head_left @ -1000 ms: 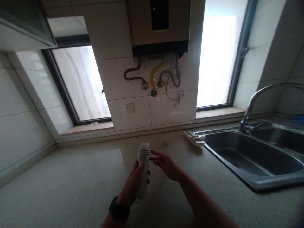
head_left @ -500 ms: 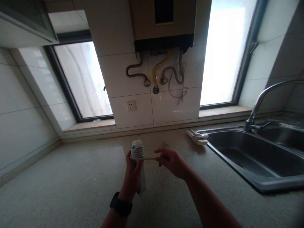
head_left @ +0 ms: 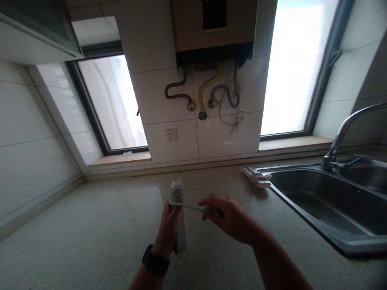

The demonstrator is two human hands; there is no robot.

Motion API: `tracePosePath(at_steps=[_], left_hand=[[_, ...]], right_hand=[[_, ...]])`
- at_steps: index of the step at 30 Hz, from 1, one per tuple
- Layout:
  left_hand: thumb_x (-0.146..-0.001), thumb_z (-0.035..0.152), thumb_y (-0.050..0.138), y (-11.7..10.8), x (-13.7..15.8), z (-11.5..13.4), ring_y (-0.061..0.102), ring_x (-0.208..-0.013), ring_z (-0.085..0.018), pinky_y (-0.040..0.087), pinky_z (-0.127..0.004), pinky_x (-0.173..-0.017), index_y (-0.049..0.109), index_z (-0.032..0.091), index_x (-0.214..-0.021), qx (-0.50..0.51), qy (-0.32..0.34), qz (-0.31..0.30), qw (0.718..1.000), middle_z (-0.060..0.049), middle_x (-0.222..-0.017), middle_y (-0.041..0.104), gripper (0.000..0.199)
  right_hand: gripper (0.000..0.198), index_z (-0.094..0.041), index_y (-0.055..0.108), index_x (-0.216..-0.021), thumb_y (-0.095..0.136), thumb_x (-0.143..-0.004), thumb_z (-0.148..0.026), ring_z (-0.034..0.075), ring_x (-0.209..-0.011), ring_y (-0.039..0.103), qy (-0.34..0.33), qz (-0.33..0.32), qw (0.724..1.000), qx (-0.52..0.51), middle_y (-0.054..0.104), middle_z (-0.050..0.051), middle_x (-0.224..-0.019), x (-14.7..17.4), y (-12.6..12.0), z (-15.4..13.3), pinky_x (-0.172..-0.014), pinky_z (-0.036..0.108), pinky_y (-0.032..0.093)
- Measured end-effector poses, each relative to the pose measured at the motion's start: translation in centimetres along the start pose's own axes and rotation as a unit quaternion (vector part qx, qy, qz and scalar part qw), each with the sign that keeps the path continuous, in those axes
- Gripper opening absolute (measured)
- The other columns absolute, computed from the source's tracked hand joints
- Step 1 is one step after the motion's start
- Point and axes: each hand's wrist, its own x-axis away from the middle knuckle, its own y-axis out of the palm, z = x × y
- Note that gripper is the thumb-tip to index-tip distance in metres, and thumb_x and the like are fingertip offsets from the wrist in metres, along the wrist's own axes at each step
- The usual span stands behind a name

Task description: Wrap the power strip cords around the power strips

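My left hand (head_left: 170,221) is wrapped round a long white power strip (head_left: 181,237), held tilted above the counter. White cord (head_left: 177,195) is coiled in several turns about the strip's far end. From the coil a stretch of the cord runs to the right, where my right hand (head_left: 225,213) pinches it between thumb and fingers. The cord's free end is hidden at my right hand. On my left wrist sits a dark watch (head_left: 155,260).
A second white power strip (head_left: 256,177), wound with its cord, lies beside the steel sink (head_left: 302,209) on the right. The faucet (head_left: 341,129) rises behind it. A wall socket (head_left: 171,135) and water heater (head_left: 214,28) are ahead, above the stone counter (head_left: 90,225).
My right hand has moved a little right and down, drawing the cord out at a downward slant. My left hand still grips the power strip. The view has shifted slightly left.
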Motion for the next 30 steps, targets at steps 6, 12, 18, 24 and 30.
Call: tracePosePath(at_steps=[6,12,18,24,30], left_hand=[[-0.078,0.078,0.059,-0.1,1.6,1.2,0.047,-0.051,-0.009,0.039,-0.022,-0.044,0.063,0.017,-0.107,0.263,-0.171,-0.176,0.933,0.001,-0.074,0.055,0.067],[-0.070,0.086,0.057,0.2,4.2,2.7,0.039,-0.045,-0.006,0.036,-0.020,-0.035,0.066,0.016,-0.120,0.415,-0.200,-0.351,0.815,0.001,-0.075,0.056,0.086],[-0.070,0.090,0.048,1.8,10.6,5.1,0.041,-0.045,-0.007,0.039,-0.020,-0.039,0.067,0.017,-0.117,0.446,-0.238,-0.447,0.738,0.001,-0.071,0.055,0.090],[-0.067,0.091,0.049,2.6,15.5,5.3,0.044,-0.043,-0.009,0.038,-0.020,-0.040,0.066,0.018,-0.115,0.461,-0.212,-0.490,0.709,0.002,-0.066,0.052,0.089],[-0.073,0.087,0.050,2.8,19.4,6.4,0.042,-0.046,-0.008,0.038,-0.020,-0.043,0.067,0.018,-0.113,0.463,-0.227,-0.455,0.726,0.001,-0.068,0.051,0.082]], right_hand=[[0.014,-0.021,0.072,-0.091,0.063,-0.094,-0.031,0.011,-0.057,0.058,0.025,-0.010,0.996,0.085,0.067,-0.001,-0.066,1.1,-1.8,-1.9,-0.056,0.023,0.039],[0.021,-0.020,0.068,-0.082,0.059,-0.096,-0.033,0.009,-0.058,0.049,0.064,-0.048,0.991,0.107,0.059,-0.003,-0.065,4.2,-2.4,-3.5,-0.056,0.022,0.034],[0.028,-0.019,0.063,-0.075,0.058,-0.096,-0.037,0.010,-0.055,0.042,0.086,-0.040,0.993,0.073,0.051,-0.004,-0.059,8.2,-2.7,-5.2,-0.054,0.022,0.033],[0.036,-0.019,0.062,-0.071,0.060,-0.094,-0.046,0.010,-0.054,0.040,0.085,-0.032,0.993,0.070,0.051,-0.003,-0.059,11.7,-3.2,-7.9,-0.053,0.022,0.034],[0.035,-0.018,0.060,-0.071,0.062,-0.091,-0.047,0.010,-0.054,0.036,0.107,-0.015,0.992,0.059,0.045,-0.004,-0.057,14.6,-2.2,-8.3,-0.050,0.022,0.029]])
